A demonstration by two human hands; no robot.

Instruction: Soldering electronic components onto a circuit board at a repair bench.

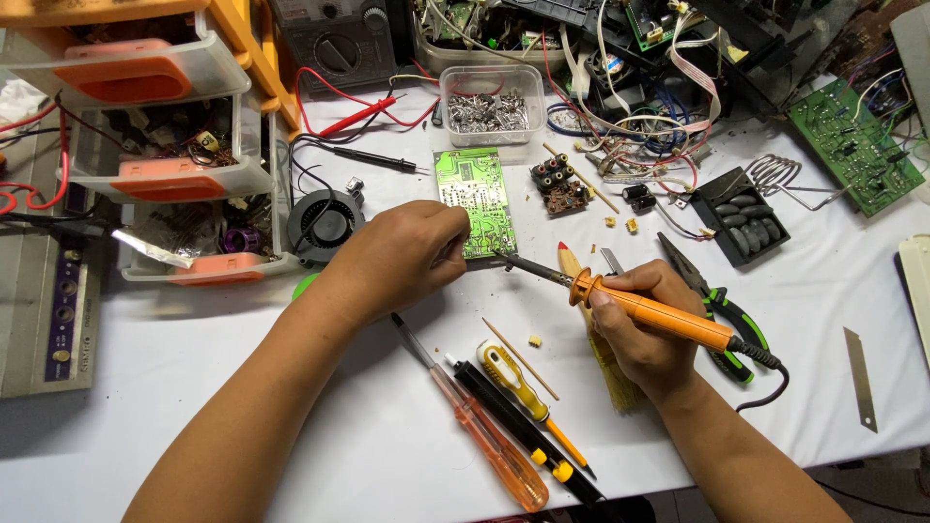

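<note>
Currently, the orange soldering iron (651,312) is clasped by the right hand (644,329); the green circuit board (474,200) is pinched at its lower edge by the left hand (402,257).

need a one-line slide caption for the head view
Right hand brings an orange soldering iron to the edge of a green circuit board steadied by the left hand on a cluttered white bench.

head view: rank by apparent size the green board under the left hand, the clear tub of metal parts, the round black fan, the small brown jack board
1. green board, part hidden by the left hand
2. clear tub, close to the board; order unsure
3. black fan
4. jack board
</note>
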